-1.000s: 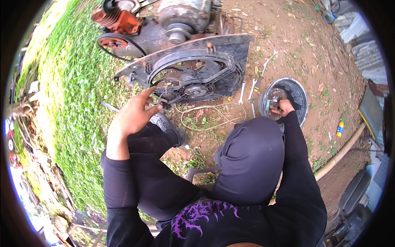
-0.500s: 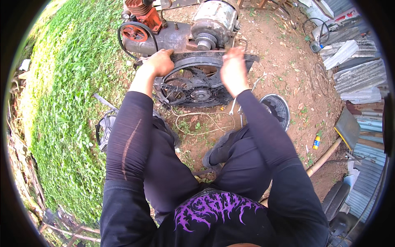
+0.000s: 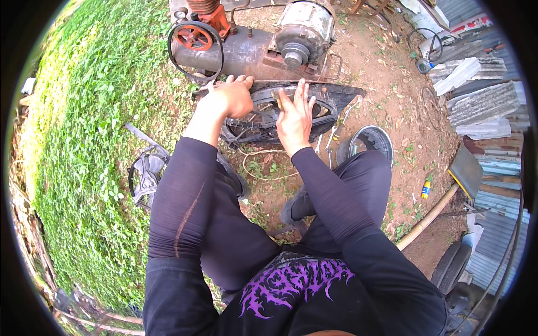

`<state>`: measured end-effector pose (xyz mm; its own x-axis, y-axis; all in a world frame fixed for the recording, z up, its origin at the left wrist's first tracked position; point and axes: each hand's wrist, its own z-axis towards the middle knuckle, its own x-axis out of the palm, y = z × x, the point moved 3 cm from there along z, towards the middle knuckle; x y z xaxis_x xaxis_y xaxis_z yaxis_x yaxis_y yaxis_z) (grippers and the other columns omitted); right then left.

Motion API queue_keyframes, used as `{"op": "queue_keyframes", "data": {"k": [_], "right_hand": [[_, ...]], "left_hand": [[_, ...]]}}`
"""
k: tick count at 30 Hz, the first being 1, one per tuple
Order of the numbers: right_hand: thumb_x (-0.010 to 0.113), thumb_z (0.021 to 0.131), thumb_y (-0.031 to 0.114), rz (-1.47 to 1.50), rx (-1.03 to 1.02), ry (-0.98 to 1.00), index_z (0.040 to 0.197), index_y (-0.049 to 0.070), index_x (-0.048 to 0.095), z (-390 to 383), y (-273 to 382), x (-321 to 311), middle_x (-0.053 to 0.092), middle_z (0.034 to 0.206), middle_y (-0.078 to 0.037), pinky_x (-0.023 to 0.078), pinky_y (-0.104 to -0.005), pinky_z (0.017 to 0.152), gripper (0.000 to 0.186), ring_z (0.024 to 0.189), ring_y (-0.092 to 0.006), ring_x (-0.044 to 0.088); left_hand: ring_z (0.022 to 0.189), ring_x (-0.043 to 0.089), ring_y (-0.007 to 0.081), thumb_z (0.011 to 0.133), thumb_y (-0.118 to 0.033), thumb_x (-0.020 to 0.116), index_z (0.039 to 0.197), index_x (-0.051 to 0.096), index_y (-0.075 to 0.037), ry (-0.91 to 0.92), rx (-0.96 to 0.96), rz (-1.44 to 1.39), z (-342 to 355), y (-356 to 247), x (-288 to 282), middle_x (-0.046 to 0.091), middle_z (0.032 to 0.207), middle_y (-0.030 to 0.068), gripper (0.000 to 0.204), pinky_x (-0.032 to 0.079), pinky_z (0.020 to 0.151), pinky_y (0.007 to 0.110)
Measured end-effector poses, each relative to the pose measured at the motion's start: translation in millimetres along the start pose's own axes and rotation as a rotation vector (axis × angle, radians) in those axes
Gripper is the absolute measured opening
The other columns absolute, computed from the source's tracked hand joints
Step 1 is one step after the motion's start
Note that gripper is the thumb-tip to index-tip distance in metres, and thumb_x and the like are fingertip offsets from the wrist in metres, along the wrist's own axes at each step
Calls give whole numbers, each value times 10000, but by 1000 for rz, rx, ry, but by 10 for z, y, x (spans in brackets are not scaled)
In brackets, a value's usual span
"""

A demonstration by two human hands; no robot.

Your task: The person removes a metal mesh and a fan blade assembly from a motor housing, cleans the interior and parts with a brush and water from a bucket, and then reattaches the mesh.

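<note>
A black radiator fan shroud (image 3: 342,102) stands tilted on the ground between my feet and an air compressor. Its round fan opening is partly covered by my hands. My left hand (image 3: 231,99) grips the shroud's upper edge at the left, fingers bent over the rim. Over the middle of the shroud is my right hand (image 3: 295,120), its fingers stretched out and pointing away from me. Whether its palm presses on the plastic I cannot tell.
The compressor tank (image 3: 241,49) with its motor (image 3: 305,33) and red flywheel (image 3: 193,37) stands just beyond. Spanners (image 3: 329,148) and a black bucket (image 3: 372,140) lie right. A black plastic part (image 3: 147,173) rests on grass at left. A shovel (image 3: 443,201) lies farther right.
My right hand has come left and nearer, off the shroud's top edge, and its fingers have straightened. The shroud now leans flatter. The whole view has shifted slightly.
</note>
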<state>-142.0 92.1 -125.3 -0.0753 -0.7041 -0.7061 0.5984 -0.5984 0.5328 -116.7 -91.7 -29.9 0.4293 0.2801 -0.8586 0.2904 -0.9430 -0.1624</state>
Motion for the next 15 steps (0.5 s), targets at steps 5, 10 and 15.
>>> {"op": "queue_keyframes", "data": {"k": [5,10,15], "right_hand": [[757,801,65,-289,97,-152,1101,281,822,-7,-363,-483,629,1097,-55,402,-507,977,375,1052,-269,560],[764,765,43,-110,-63,-21,1053,206,812,71,-116,-276,682,1002,17,451,-410,862,335,1005,-215,613],[744,746,10,-129,-66,-29,996,174,812,87,89,-320,709,1006,2,480,-394,850,306,994,-230,630]], "left_hand": [[1599,205,352,867,-120,488,1675,224,-128,27,26,11,-109,26,20,242,1731,118,850,219,1276,565],[1593,237,332,881,-157,481,1678,224,-151,61,7,35,-82,-16,20,240,1736,91,838,214,1264,591],[1579,277,326,903,-171,444,1674,238,-142,102,47,24,-86,48,68,242,1735,89,798,236,1266,563]]}}
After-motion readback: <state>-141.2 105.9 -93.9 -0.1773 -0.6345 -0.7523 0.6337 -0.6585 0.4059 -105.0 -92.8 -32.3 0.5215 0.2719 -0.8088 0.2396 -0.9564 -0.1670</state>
